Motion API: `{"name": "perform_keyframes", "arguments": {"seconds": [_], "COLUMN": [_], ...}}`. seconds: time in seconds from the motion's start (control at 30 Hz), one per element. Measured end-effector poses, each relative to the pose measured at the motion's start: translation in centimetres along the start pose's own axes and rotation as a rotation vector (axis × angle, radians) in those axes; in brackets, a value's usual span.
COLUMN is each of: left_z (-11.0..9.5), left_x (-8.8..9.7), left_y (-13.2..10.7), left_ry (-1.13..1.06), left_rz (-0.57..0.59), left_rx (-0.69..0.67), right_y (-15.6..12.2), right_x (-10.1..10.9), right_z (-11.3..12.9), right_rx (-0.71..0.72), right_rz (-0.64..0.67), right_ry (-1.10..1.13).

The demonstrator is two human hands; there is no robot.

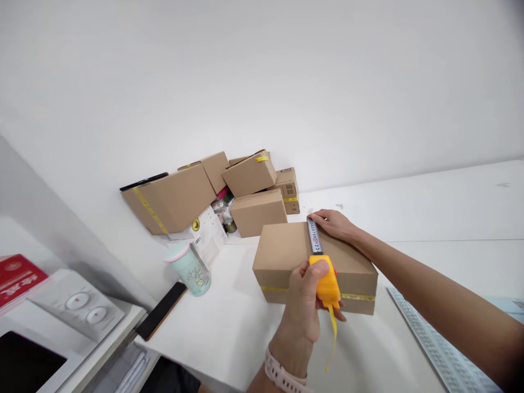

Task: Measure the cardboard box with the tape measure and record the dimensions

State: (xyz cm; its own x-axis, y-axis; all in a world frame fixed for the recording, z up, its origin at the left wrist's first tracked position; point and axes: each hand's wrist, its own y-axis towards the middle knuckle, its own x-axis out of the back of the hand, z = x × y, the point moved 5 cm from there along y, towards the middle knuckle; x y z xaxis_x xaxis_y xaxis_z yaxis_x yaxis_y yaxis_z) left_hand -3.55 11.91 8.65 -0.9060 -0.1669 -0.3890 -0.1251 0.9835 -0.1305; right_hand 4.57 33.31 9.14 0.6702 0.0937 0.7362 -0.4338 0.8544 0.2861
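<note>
Tape measure: the yellow tape measure (326, 284) sits at the near edge of the closed cardboard box (282, 245), its yellow strap (333, 333) hanging down in front.
Tape blade: the tape blade (314, 234) lies across the box top, its long axis running from the near edge to the far edge, across the box's longer side.
Left hand: the left hand (301, 295) is nearer the case and wraps it, thumb on top; most of the other fingers are hidden behind.
Right hand: the right hand (333, 222) is at the far edge, thumb and forefinger pinching the blade's end; the underside of the grip is hidden.
In the way: the right forearm (393, 267) passes over the box's right end.
Table, far edge: stacked cartons (257, 213) lean together by the wall, left of the box.
Table, left edge: a mint tumbler (190, 273) stands there; a black slab (161, 310) lies toward the near left corner.
Table, right: a printed panel (438, 333) lies beneath the forearm.
</note>
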Motion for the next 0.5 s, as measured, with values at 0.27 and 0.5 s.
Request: {"name": "perform_keyframes", "arguments": {"seconds": [0.27,0.5], "left_z": [0.6,5.5], "left_x": [0.0,2.5], "left_y": [-0.9,-4.8], "left_ry": [0.033,-0.069], "left_rz": [0.029,0.102], "left_rx": [0.021,0.036], "right_y": [0.4,0.4], "right_x": [-0.4,-0.4], "right_z": [-0.9,-0.8], "right_rx": [-0.072,-0.096], "right_rz": [0.028,0.031], "right_ry": [-0.08,-0.072]}}
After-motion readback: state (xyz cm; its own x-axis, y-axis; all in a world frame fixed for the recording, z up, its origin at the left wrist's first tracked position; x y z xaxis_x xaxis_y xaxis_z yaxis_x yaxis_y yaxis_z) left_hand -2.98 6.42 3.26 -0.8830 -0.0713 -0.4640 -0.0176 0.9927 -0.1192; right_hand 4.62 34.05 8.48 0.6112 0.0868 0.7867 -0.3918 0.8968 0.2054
